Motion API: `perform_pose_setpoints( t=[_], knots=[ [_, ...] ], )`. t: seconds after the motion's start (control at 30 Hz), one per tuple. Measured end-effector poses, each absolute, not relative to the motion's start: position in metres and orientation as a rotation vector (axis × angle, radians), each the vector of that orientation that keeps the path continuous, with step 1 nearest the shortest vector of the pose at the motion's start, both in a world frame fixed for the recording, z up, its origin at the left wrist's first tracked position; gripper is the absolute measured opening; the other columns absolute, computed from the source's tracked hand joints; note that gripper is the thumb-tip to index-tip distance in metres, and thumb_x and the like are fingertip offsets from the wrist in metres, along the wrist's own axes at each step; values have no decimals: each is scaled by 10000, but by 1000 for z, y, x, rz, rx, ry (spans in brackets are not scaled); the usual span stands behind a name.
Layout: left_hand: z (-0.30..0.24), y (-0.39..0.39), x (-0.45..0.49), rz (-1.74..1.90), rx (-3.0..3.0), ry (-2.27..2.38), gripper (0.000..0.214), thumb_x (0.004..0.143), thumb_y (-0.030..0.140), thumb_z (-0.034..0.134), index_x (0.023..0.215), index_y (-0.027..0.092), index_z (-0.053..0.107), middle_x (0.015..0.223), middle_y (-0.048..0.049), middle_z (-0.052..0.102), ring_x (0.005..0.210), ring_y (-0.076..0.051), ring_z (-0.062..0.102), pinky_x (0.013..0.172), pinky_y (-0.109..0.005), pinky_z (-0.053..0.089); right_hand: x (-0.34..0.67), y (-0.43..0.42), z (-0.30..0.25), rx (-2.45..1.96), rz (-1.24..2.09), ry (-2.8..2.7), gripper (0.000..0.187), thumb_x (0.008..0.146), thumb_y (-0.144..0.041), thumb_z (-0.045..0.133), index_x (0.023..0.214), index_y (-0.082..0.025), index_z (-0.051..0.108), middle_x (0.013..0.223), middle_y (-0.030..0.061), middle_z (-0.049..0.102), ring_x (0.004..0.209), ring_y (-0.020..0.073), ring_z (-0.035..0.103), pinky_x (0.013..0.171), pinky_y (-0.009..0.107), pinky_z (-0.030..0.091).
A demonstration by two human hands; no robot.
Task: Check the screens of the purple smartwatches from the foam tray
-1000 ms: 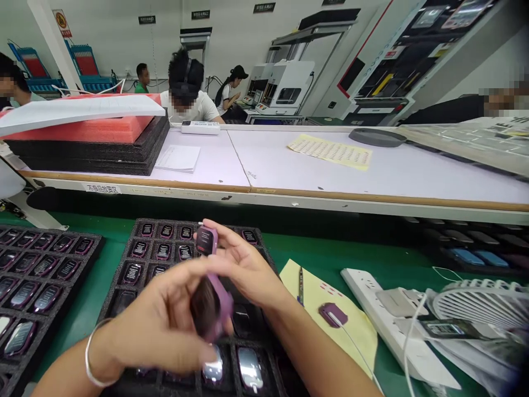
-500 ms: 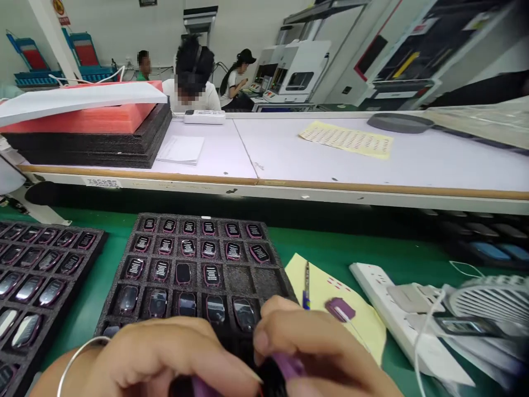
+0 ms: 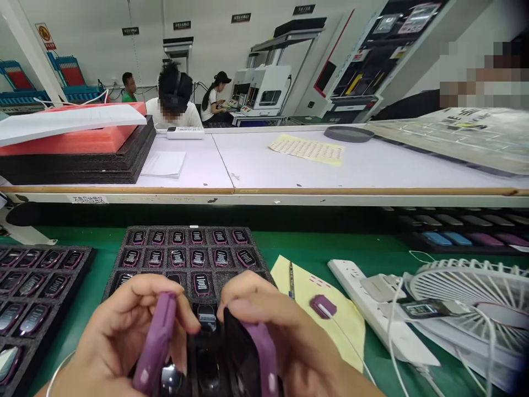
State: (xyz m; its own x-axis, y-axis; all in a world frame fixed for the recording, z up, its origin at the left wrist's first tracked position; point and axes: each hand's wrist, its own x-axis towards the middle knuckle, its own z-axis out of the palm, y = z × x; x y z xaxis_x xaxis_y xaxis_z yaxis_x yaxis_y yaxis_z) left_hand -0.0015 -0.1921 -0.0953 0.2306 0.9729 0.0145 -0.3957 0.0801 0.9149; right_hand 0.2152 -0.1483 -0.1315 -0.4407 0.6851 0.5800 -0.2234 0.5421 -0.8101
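My left hand (image 3: 119,325) is closed around a purple smartwatch body (image 3: 155,342), held upright with its narrow side facing me. Pinched in my right hand (image 3: 285,336) is another purple smartwatch body (image 3: 264,353), its glossy black face turned leftward. A gap separates the two pieces. Both hands are above a dark foam tray (image 3: 188,246), whose pockets hold several smartwatches with purple rims. Some of those screens show white text; others look dark. My hands hide much of the tray's lower part.
A second foam tray (image 3: 85,262) of watches lies left. Right are yellow paper (image 3: 343,336), a pen (image 3: 291,281), a purple charging puck (image 3: 323,306) with white cable, a power strip (image 3: 372,309) and a white fan (image 3: 458,284). A raised shelf (image 3: 248,171) runs behind; people sit beyond it.
My hands have come up and apart, showing the two purple watch bodies separately and more upright. The camera view has shifted, and more of the room at right shows.
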Motion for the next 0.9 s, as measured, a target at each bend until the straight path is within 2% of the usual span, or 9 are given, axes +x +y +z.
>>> perform_pose_setpoints(
  t=[0.07,0.13,0.27,0.37,0.67,0.9],
  knots=[
    [-102,-185,-3,1220,1027,725,573,595,508,906,1110,309,752,893,-67,707,679,-188,620,614,-297,528,209,-150,-128,-417,1127,-1612,474,845,-523,742,1257,-313,642,943,81,600,814,254,599,728,385,528],
    [-105,-178,-3,1241,1047,756,564,652,502,874,1157,291,740,920,-72,713,724,-196,631,655,-298,533,204,-148,-127,-437,1261,-1511,453,863,-526,741,1247,-308,642,990,67,600,835,228,590,739,353,507],
    [-112,-163,0,1292,1008,874,491,717,434,846,1160,253,738,956,-72,720,780,-181,628,737,-284,521,195,-126,-134,-385,1681,-1245,471,813,-485,816,1202,-276,654,912,24,620,660,143,547,598,256,448],
    [-119,-150,2,1282,988,886,462,715,407,855,1128,235,740,943,-60,709,767,-153,605,725,-251,503,189,-108,-139,-369,1838,-1038,446,794,-451,812,1155,-225,677,878,26,628,579,112,504,557,245,411],
    [-125,-136,6,1274,843,849,424,710,411,849,1040,174,731,882,-58,668,699,-130,558,657,-239,476,184,-100,-141,-380,1935,-933,417,787,-424,763,1123,-187,692,847,41,644,552,120,472,523,257,363],
    [-124,-139,-2,1270,870,715,460,714,411,830,1116,204,745,936,-73,710,770,-159,610,719,-248,512,187,-101,-142,-373,1948,-939,427,785,-411,760,1137,-183,677,857,45,655,548,120,481,523,258,367]
  ],
)
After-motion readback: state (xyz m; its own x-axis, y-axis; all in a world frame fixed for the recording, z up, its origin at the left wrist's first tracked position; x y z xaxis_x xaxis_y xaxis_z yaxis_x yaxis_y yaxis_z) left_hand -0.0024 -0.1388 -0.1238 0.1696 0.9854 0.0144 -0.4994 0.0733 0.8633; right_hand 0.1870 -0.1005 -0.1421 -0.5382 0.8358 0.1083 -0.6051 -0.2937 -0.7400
